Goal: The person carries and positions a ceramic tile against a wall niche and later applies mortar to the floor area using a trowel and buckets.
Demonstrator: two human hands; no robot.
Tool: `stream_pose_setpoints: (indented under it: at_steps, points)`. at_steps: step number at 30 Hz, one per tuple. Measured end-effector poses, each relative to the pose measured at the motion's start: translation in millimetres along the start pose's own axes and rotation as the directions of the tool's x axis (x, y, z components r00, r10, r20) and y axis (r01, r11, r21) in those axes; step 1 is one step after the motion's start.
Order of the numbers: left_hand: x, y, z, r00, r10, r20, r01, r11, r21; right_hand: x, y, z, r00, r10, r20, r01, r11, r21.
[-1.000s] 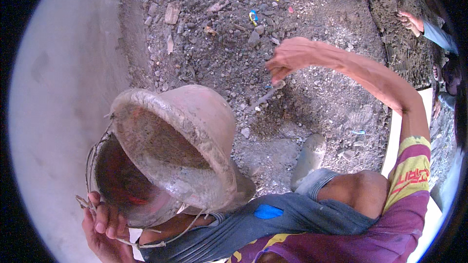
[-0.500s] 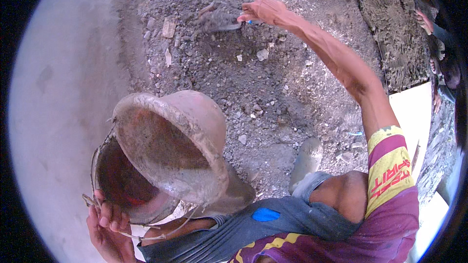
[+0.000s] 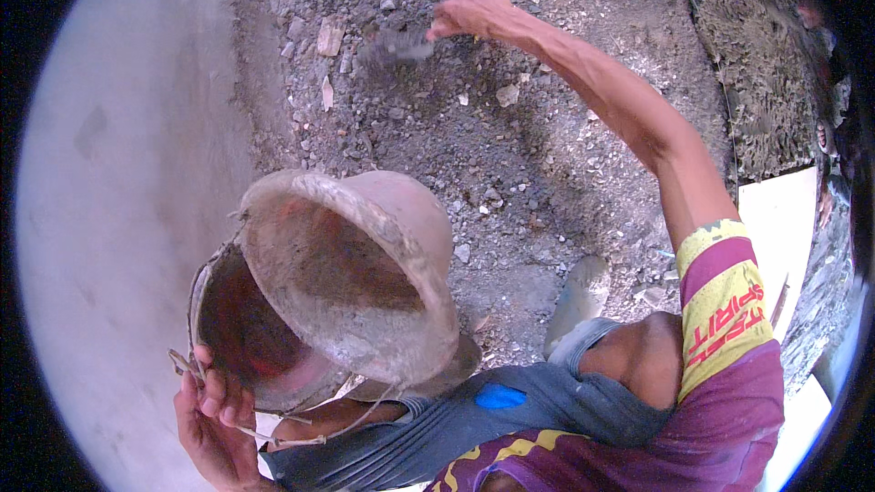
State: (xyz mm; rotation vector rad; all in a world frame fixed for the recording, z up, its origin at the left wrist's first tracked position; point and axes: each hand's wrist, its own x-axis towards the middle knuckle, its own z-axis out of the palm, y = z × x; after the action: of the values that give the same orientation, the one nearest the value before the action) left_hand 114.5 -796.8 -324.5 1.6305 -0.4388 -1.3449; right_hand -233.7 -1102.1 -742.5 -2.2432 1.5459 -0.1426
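Observation:
My left hand (image 3: 219,415) is closed around the thin rope-like handle (image 3: 193,310) of a mortar-caked bucket (image 3: 401,219). This bucket tilts with its mouth facing me. A second bucket (image 3: 246,319), dark and reddish inside, shows partly behind its rim; the rest is hidden. Far ahead, my right arm is stretched over rubble, and my right hand (image 3: 474,14) is closed. From its fingers a grey bladed tool (image 3: 401,46) points left, too smeared by motion to tell its exact kind.
A smooth grey wall or slab (image 3: 128,173) runs along the left. Gravel and broken chips (image 3: 510,173) cover the ground. On the right are a rough, mortar-covered strip (image 3: 761,82) and a white board (image 3: 779,219). Dark shapes at the far right rim are unclear.
My right hand and the grey tool have shifted slightly left. The buckets and my left hand appear a little farther right in view. My left hand keeps its hold on the handle.

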Motion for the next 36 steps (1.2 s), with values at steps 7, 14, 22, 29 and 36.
stream_pose_setpoints:
  at_steps: [7, 14, 22, 29, 36]
  points:
    - [-1, 4, -12, 0.994, -0.012, 0.107, -0.006, 0.987, 0.16, -27, -106, 47, 0.95, -0.265, 0.163, 0.22, 0.943, 0.251]
    - [-13, -11, -4, 0.994, 0.095, 0.044, -0.105, 0.904, 0.413, 7, -133, 57, 0.98, -0.14, 0.144, 0.103, 0.965, 0.242]
    - [-11, -7, -14, 0.99, 0.059, 0.129, -0.12, 0.837, 0.534, -43, -64, 4, 0.921, -0.388, 0.01, 0.383, 0.913, 0.139]
    - [-5, -7, -17, 0.981, 0.016, 0.196, -0.124, 0.824, 0.552, -156, -27, 26, 0.779, -0.423, 0.463, 0.453, 0.89, 0.051]
    - [-10, -14, -20, 0.979, 0.087, 0.185, -0.173, 0.835, 0.523, -80, 48, -20, 1.0, 0.007, 0.011, -0.008, 1.0, 0.021]
